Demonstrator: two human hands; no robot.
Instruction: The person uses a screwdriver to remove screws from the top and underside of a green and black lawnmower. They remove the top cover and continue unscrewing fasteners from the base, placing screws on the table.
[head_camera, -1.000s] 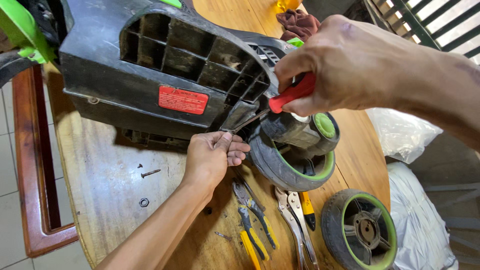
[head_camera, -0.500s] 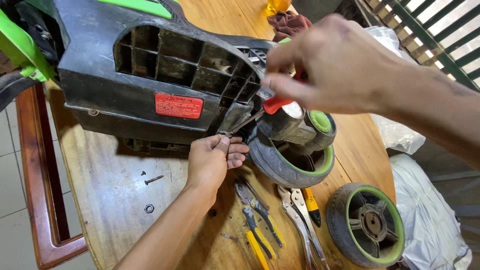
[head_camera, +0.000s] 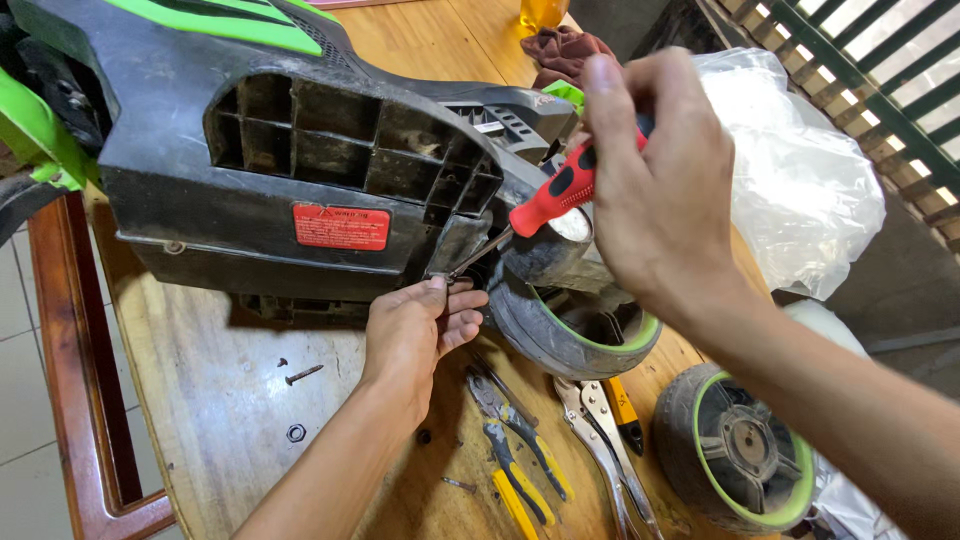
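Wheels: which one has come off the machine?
The wheel lying flat on the table at lower right; the other wheel sits against the machine body.

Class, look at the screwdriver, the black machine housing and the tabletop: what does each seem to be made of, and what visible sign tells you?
Screwdriver: red and black handle, probably moulded plastic or rubber, semi-gloss; thin grey shaft looks like metal.
Machine housing: likely moulded plastic, matt black and dusty; the ribbed open cells suggest moulding.
Tabletop: wood with visible grain, worn varnish and scuff marks.
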